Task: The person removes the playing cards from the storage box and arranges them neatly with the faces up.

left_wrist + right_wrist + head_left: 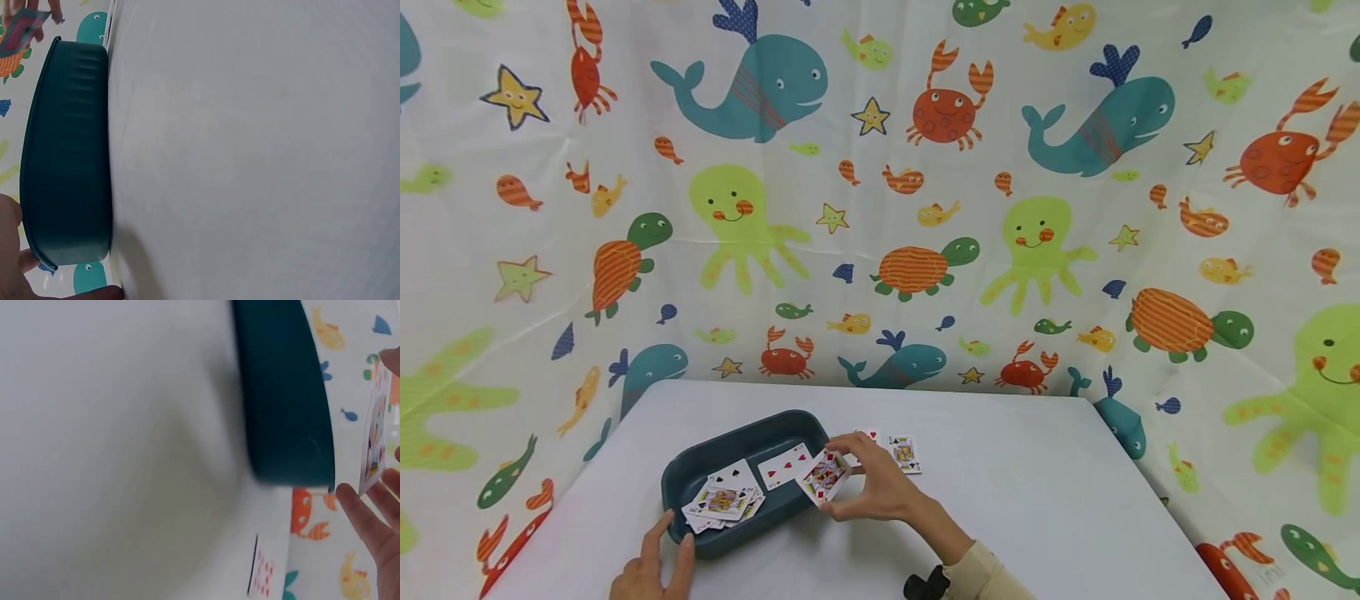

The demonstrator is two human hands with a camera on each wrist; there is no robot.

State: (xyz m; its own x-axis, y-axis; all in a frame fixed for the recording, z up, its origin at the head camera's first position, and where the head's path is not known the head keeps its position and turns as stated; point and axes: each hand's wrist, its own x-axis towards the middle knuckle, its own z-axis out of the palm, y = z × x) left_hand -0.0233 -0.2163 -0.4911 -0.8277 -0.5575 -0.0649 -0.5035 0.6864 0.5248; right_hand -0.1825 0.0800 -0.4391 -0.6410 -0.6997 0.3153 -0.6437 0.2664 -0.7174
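Note:
In the head view my right hand (883, 479) pinches a playing card (823, 477) by its edges between thumb and fingers. It holds this face card, tilted, above the right end of a dark teal tray (805, 417). Several cards (721, 502) lie overlapping in the tray's left part, a face card on top. Right of them lies a hearts card (784, 467). My left hand (653, 567) touches the tray's near left corner with extended thumb and finger. The right wrist view shows the held card (376, 431) nearly edge-on, beside the tray's wall (284, 394).
Beyond my right hand, a face card (905, 454) lies on the white table (1037, 500). Next to it is a hearts card (871, 435), partly hidden by the hand. A curtain (880, 250) printed with sea animals hangs behind the table.

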